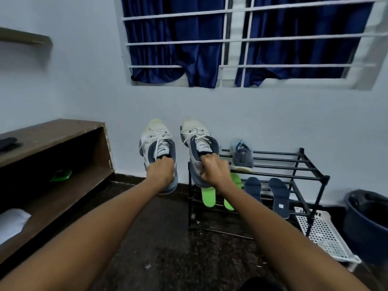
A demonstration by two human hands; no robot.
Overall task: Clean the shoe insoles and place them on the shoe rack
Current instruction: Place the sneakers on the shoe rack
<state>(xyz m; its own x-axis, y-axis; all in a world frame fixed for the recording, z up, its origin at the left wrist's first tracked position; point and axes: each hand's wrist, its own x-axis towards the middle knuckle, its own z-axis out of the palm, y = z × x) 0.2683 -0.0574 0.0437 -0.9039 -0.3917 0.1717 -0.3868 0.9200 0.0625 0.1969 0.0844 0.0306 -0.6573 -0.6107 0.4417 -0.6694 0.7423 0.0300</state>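
Note:
I hold up two white and grey-blue sneakers in front of the wall, toes upward. My left hand (pixel 161 171) grips the left sneaker (pixel 156 141) at its heel opening, fingers curled inside. My right hand (pixel 212 167) grips the right sneaker (pixel 196 139) the same way. Behind them stands a black shoe rack (pixel 302 171). On its middle shelf lie two green insoles (pixel 207 197) and two dark blue insoles (pixel 279 196). A grey-blue sneaker (pixel 242 157) sits on the rack's top shelf.
A brown wooden shelf unit (pixel 52 131) stands at the left, with a green object (pixel 60 175) and white cloth (pixel 12 222) inside. A white perforated basket (pixel 323 234) and a dark blue bucket (pixel 367 223) sit right of the rack. Dark speckled floor lies below.

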